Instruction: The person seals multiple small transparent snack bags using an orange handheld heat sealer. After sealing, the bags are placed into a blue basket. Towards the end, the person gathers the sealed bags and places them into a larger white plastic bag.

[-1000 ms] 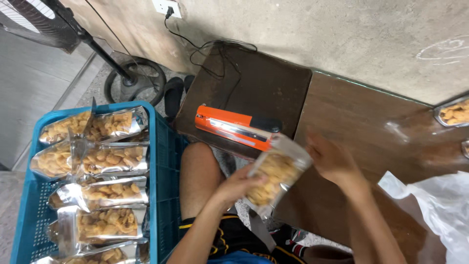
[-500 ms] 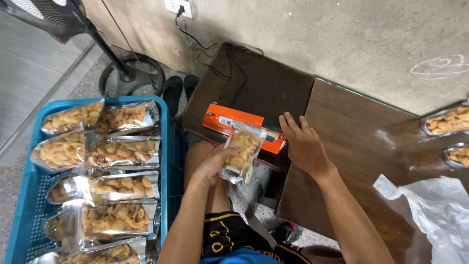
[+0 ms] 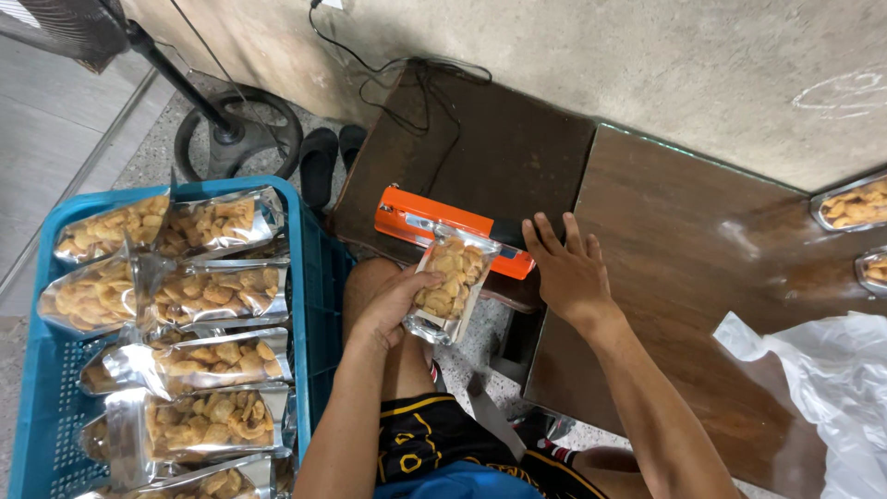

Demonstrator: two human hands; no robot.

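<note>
Layout: sealing station, low tables and crate

Heat sealer (image 3: 453, 231) lies along the front edge of the low table (image 3: 480, 148), cable behind it; snack pouch (image 3: 450, 282) with its top on the sealer, left hand (image 3: 393, 305) under it, right hand (image 3: 565, 268) at the sealer's right end. Larger table (image 3: 684, 277) adjoins to the right, trays (image 3: 855, 203) at its far right edge, plastic bag (image 3: 822, 388) at its near right. Crate (image 3: 319, 277) of filled pouches (image 3: 203, 286) stands left; fan base (image 3: 236, 139) behind it.

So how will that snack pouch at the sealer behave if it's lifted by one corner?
The snack pouch likely sags; its film looks thin and crinkled. Probably light, since the left hand alone supports it. The glossy film may slip, and the pieces look brittle.
</note>
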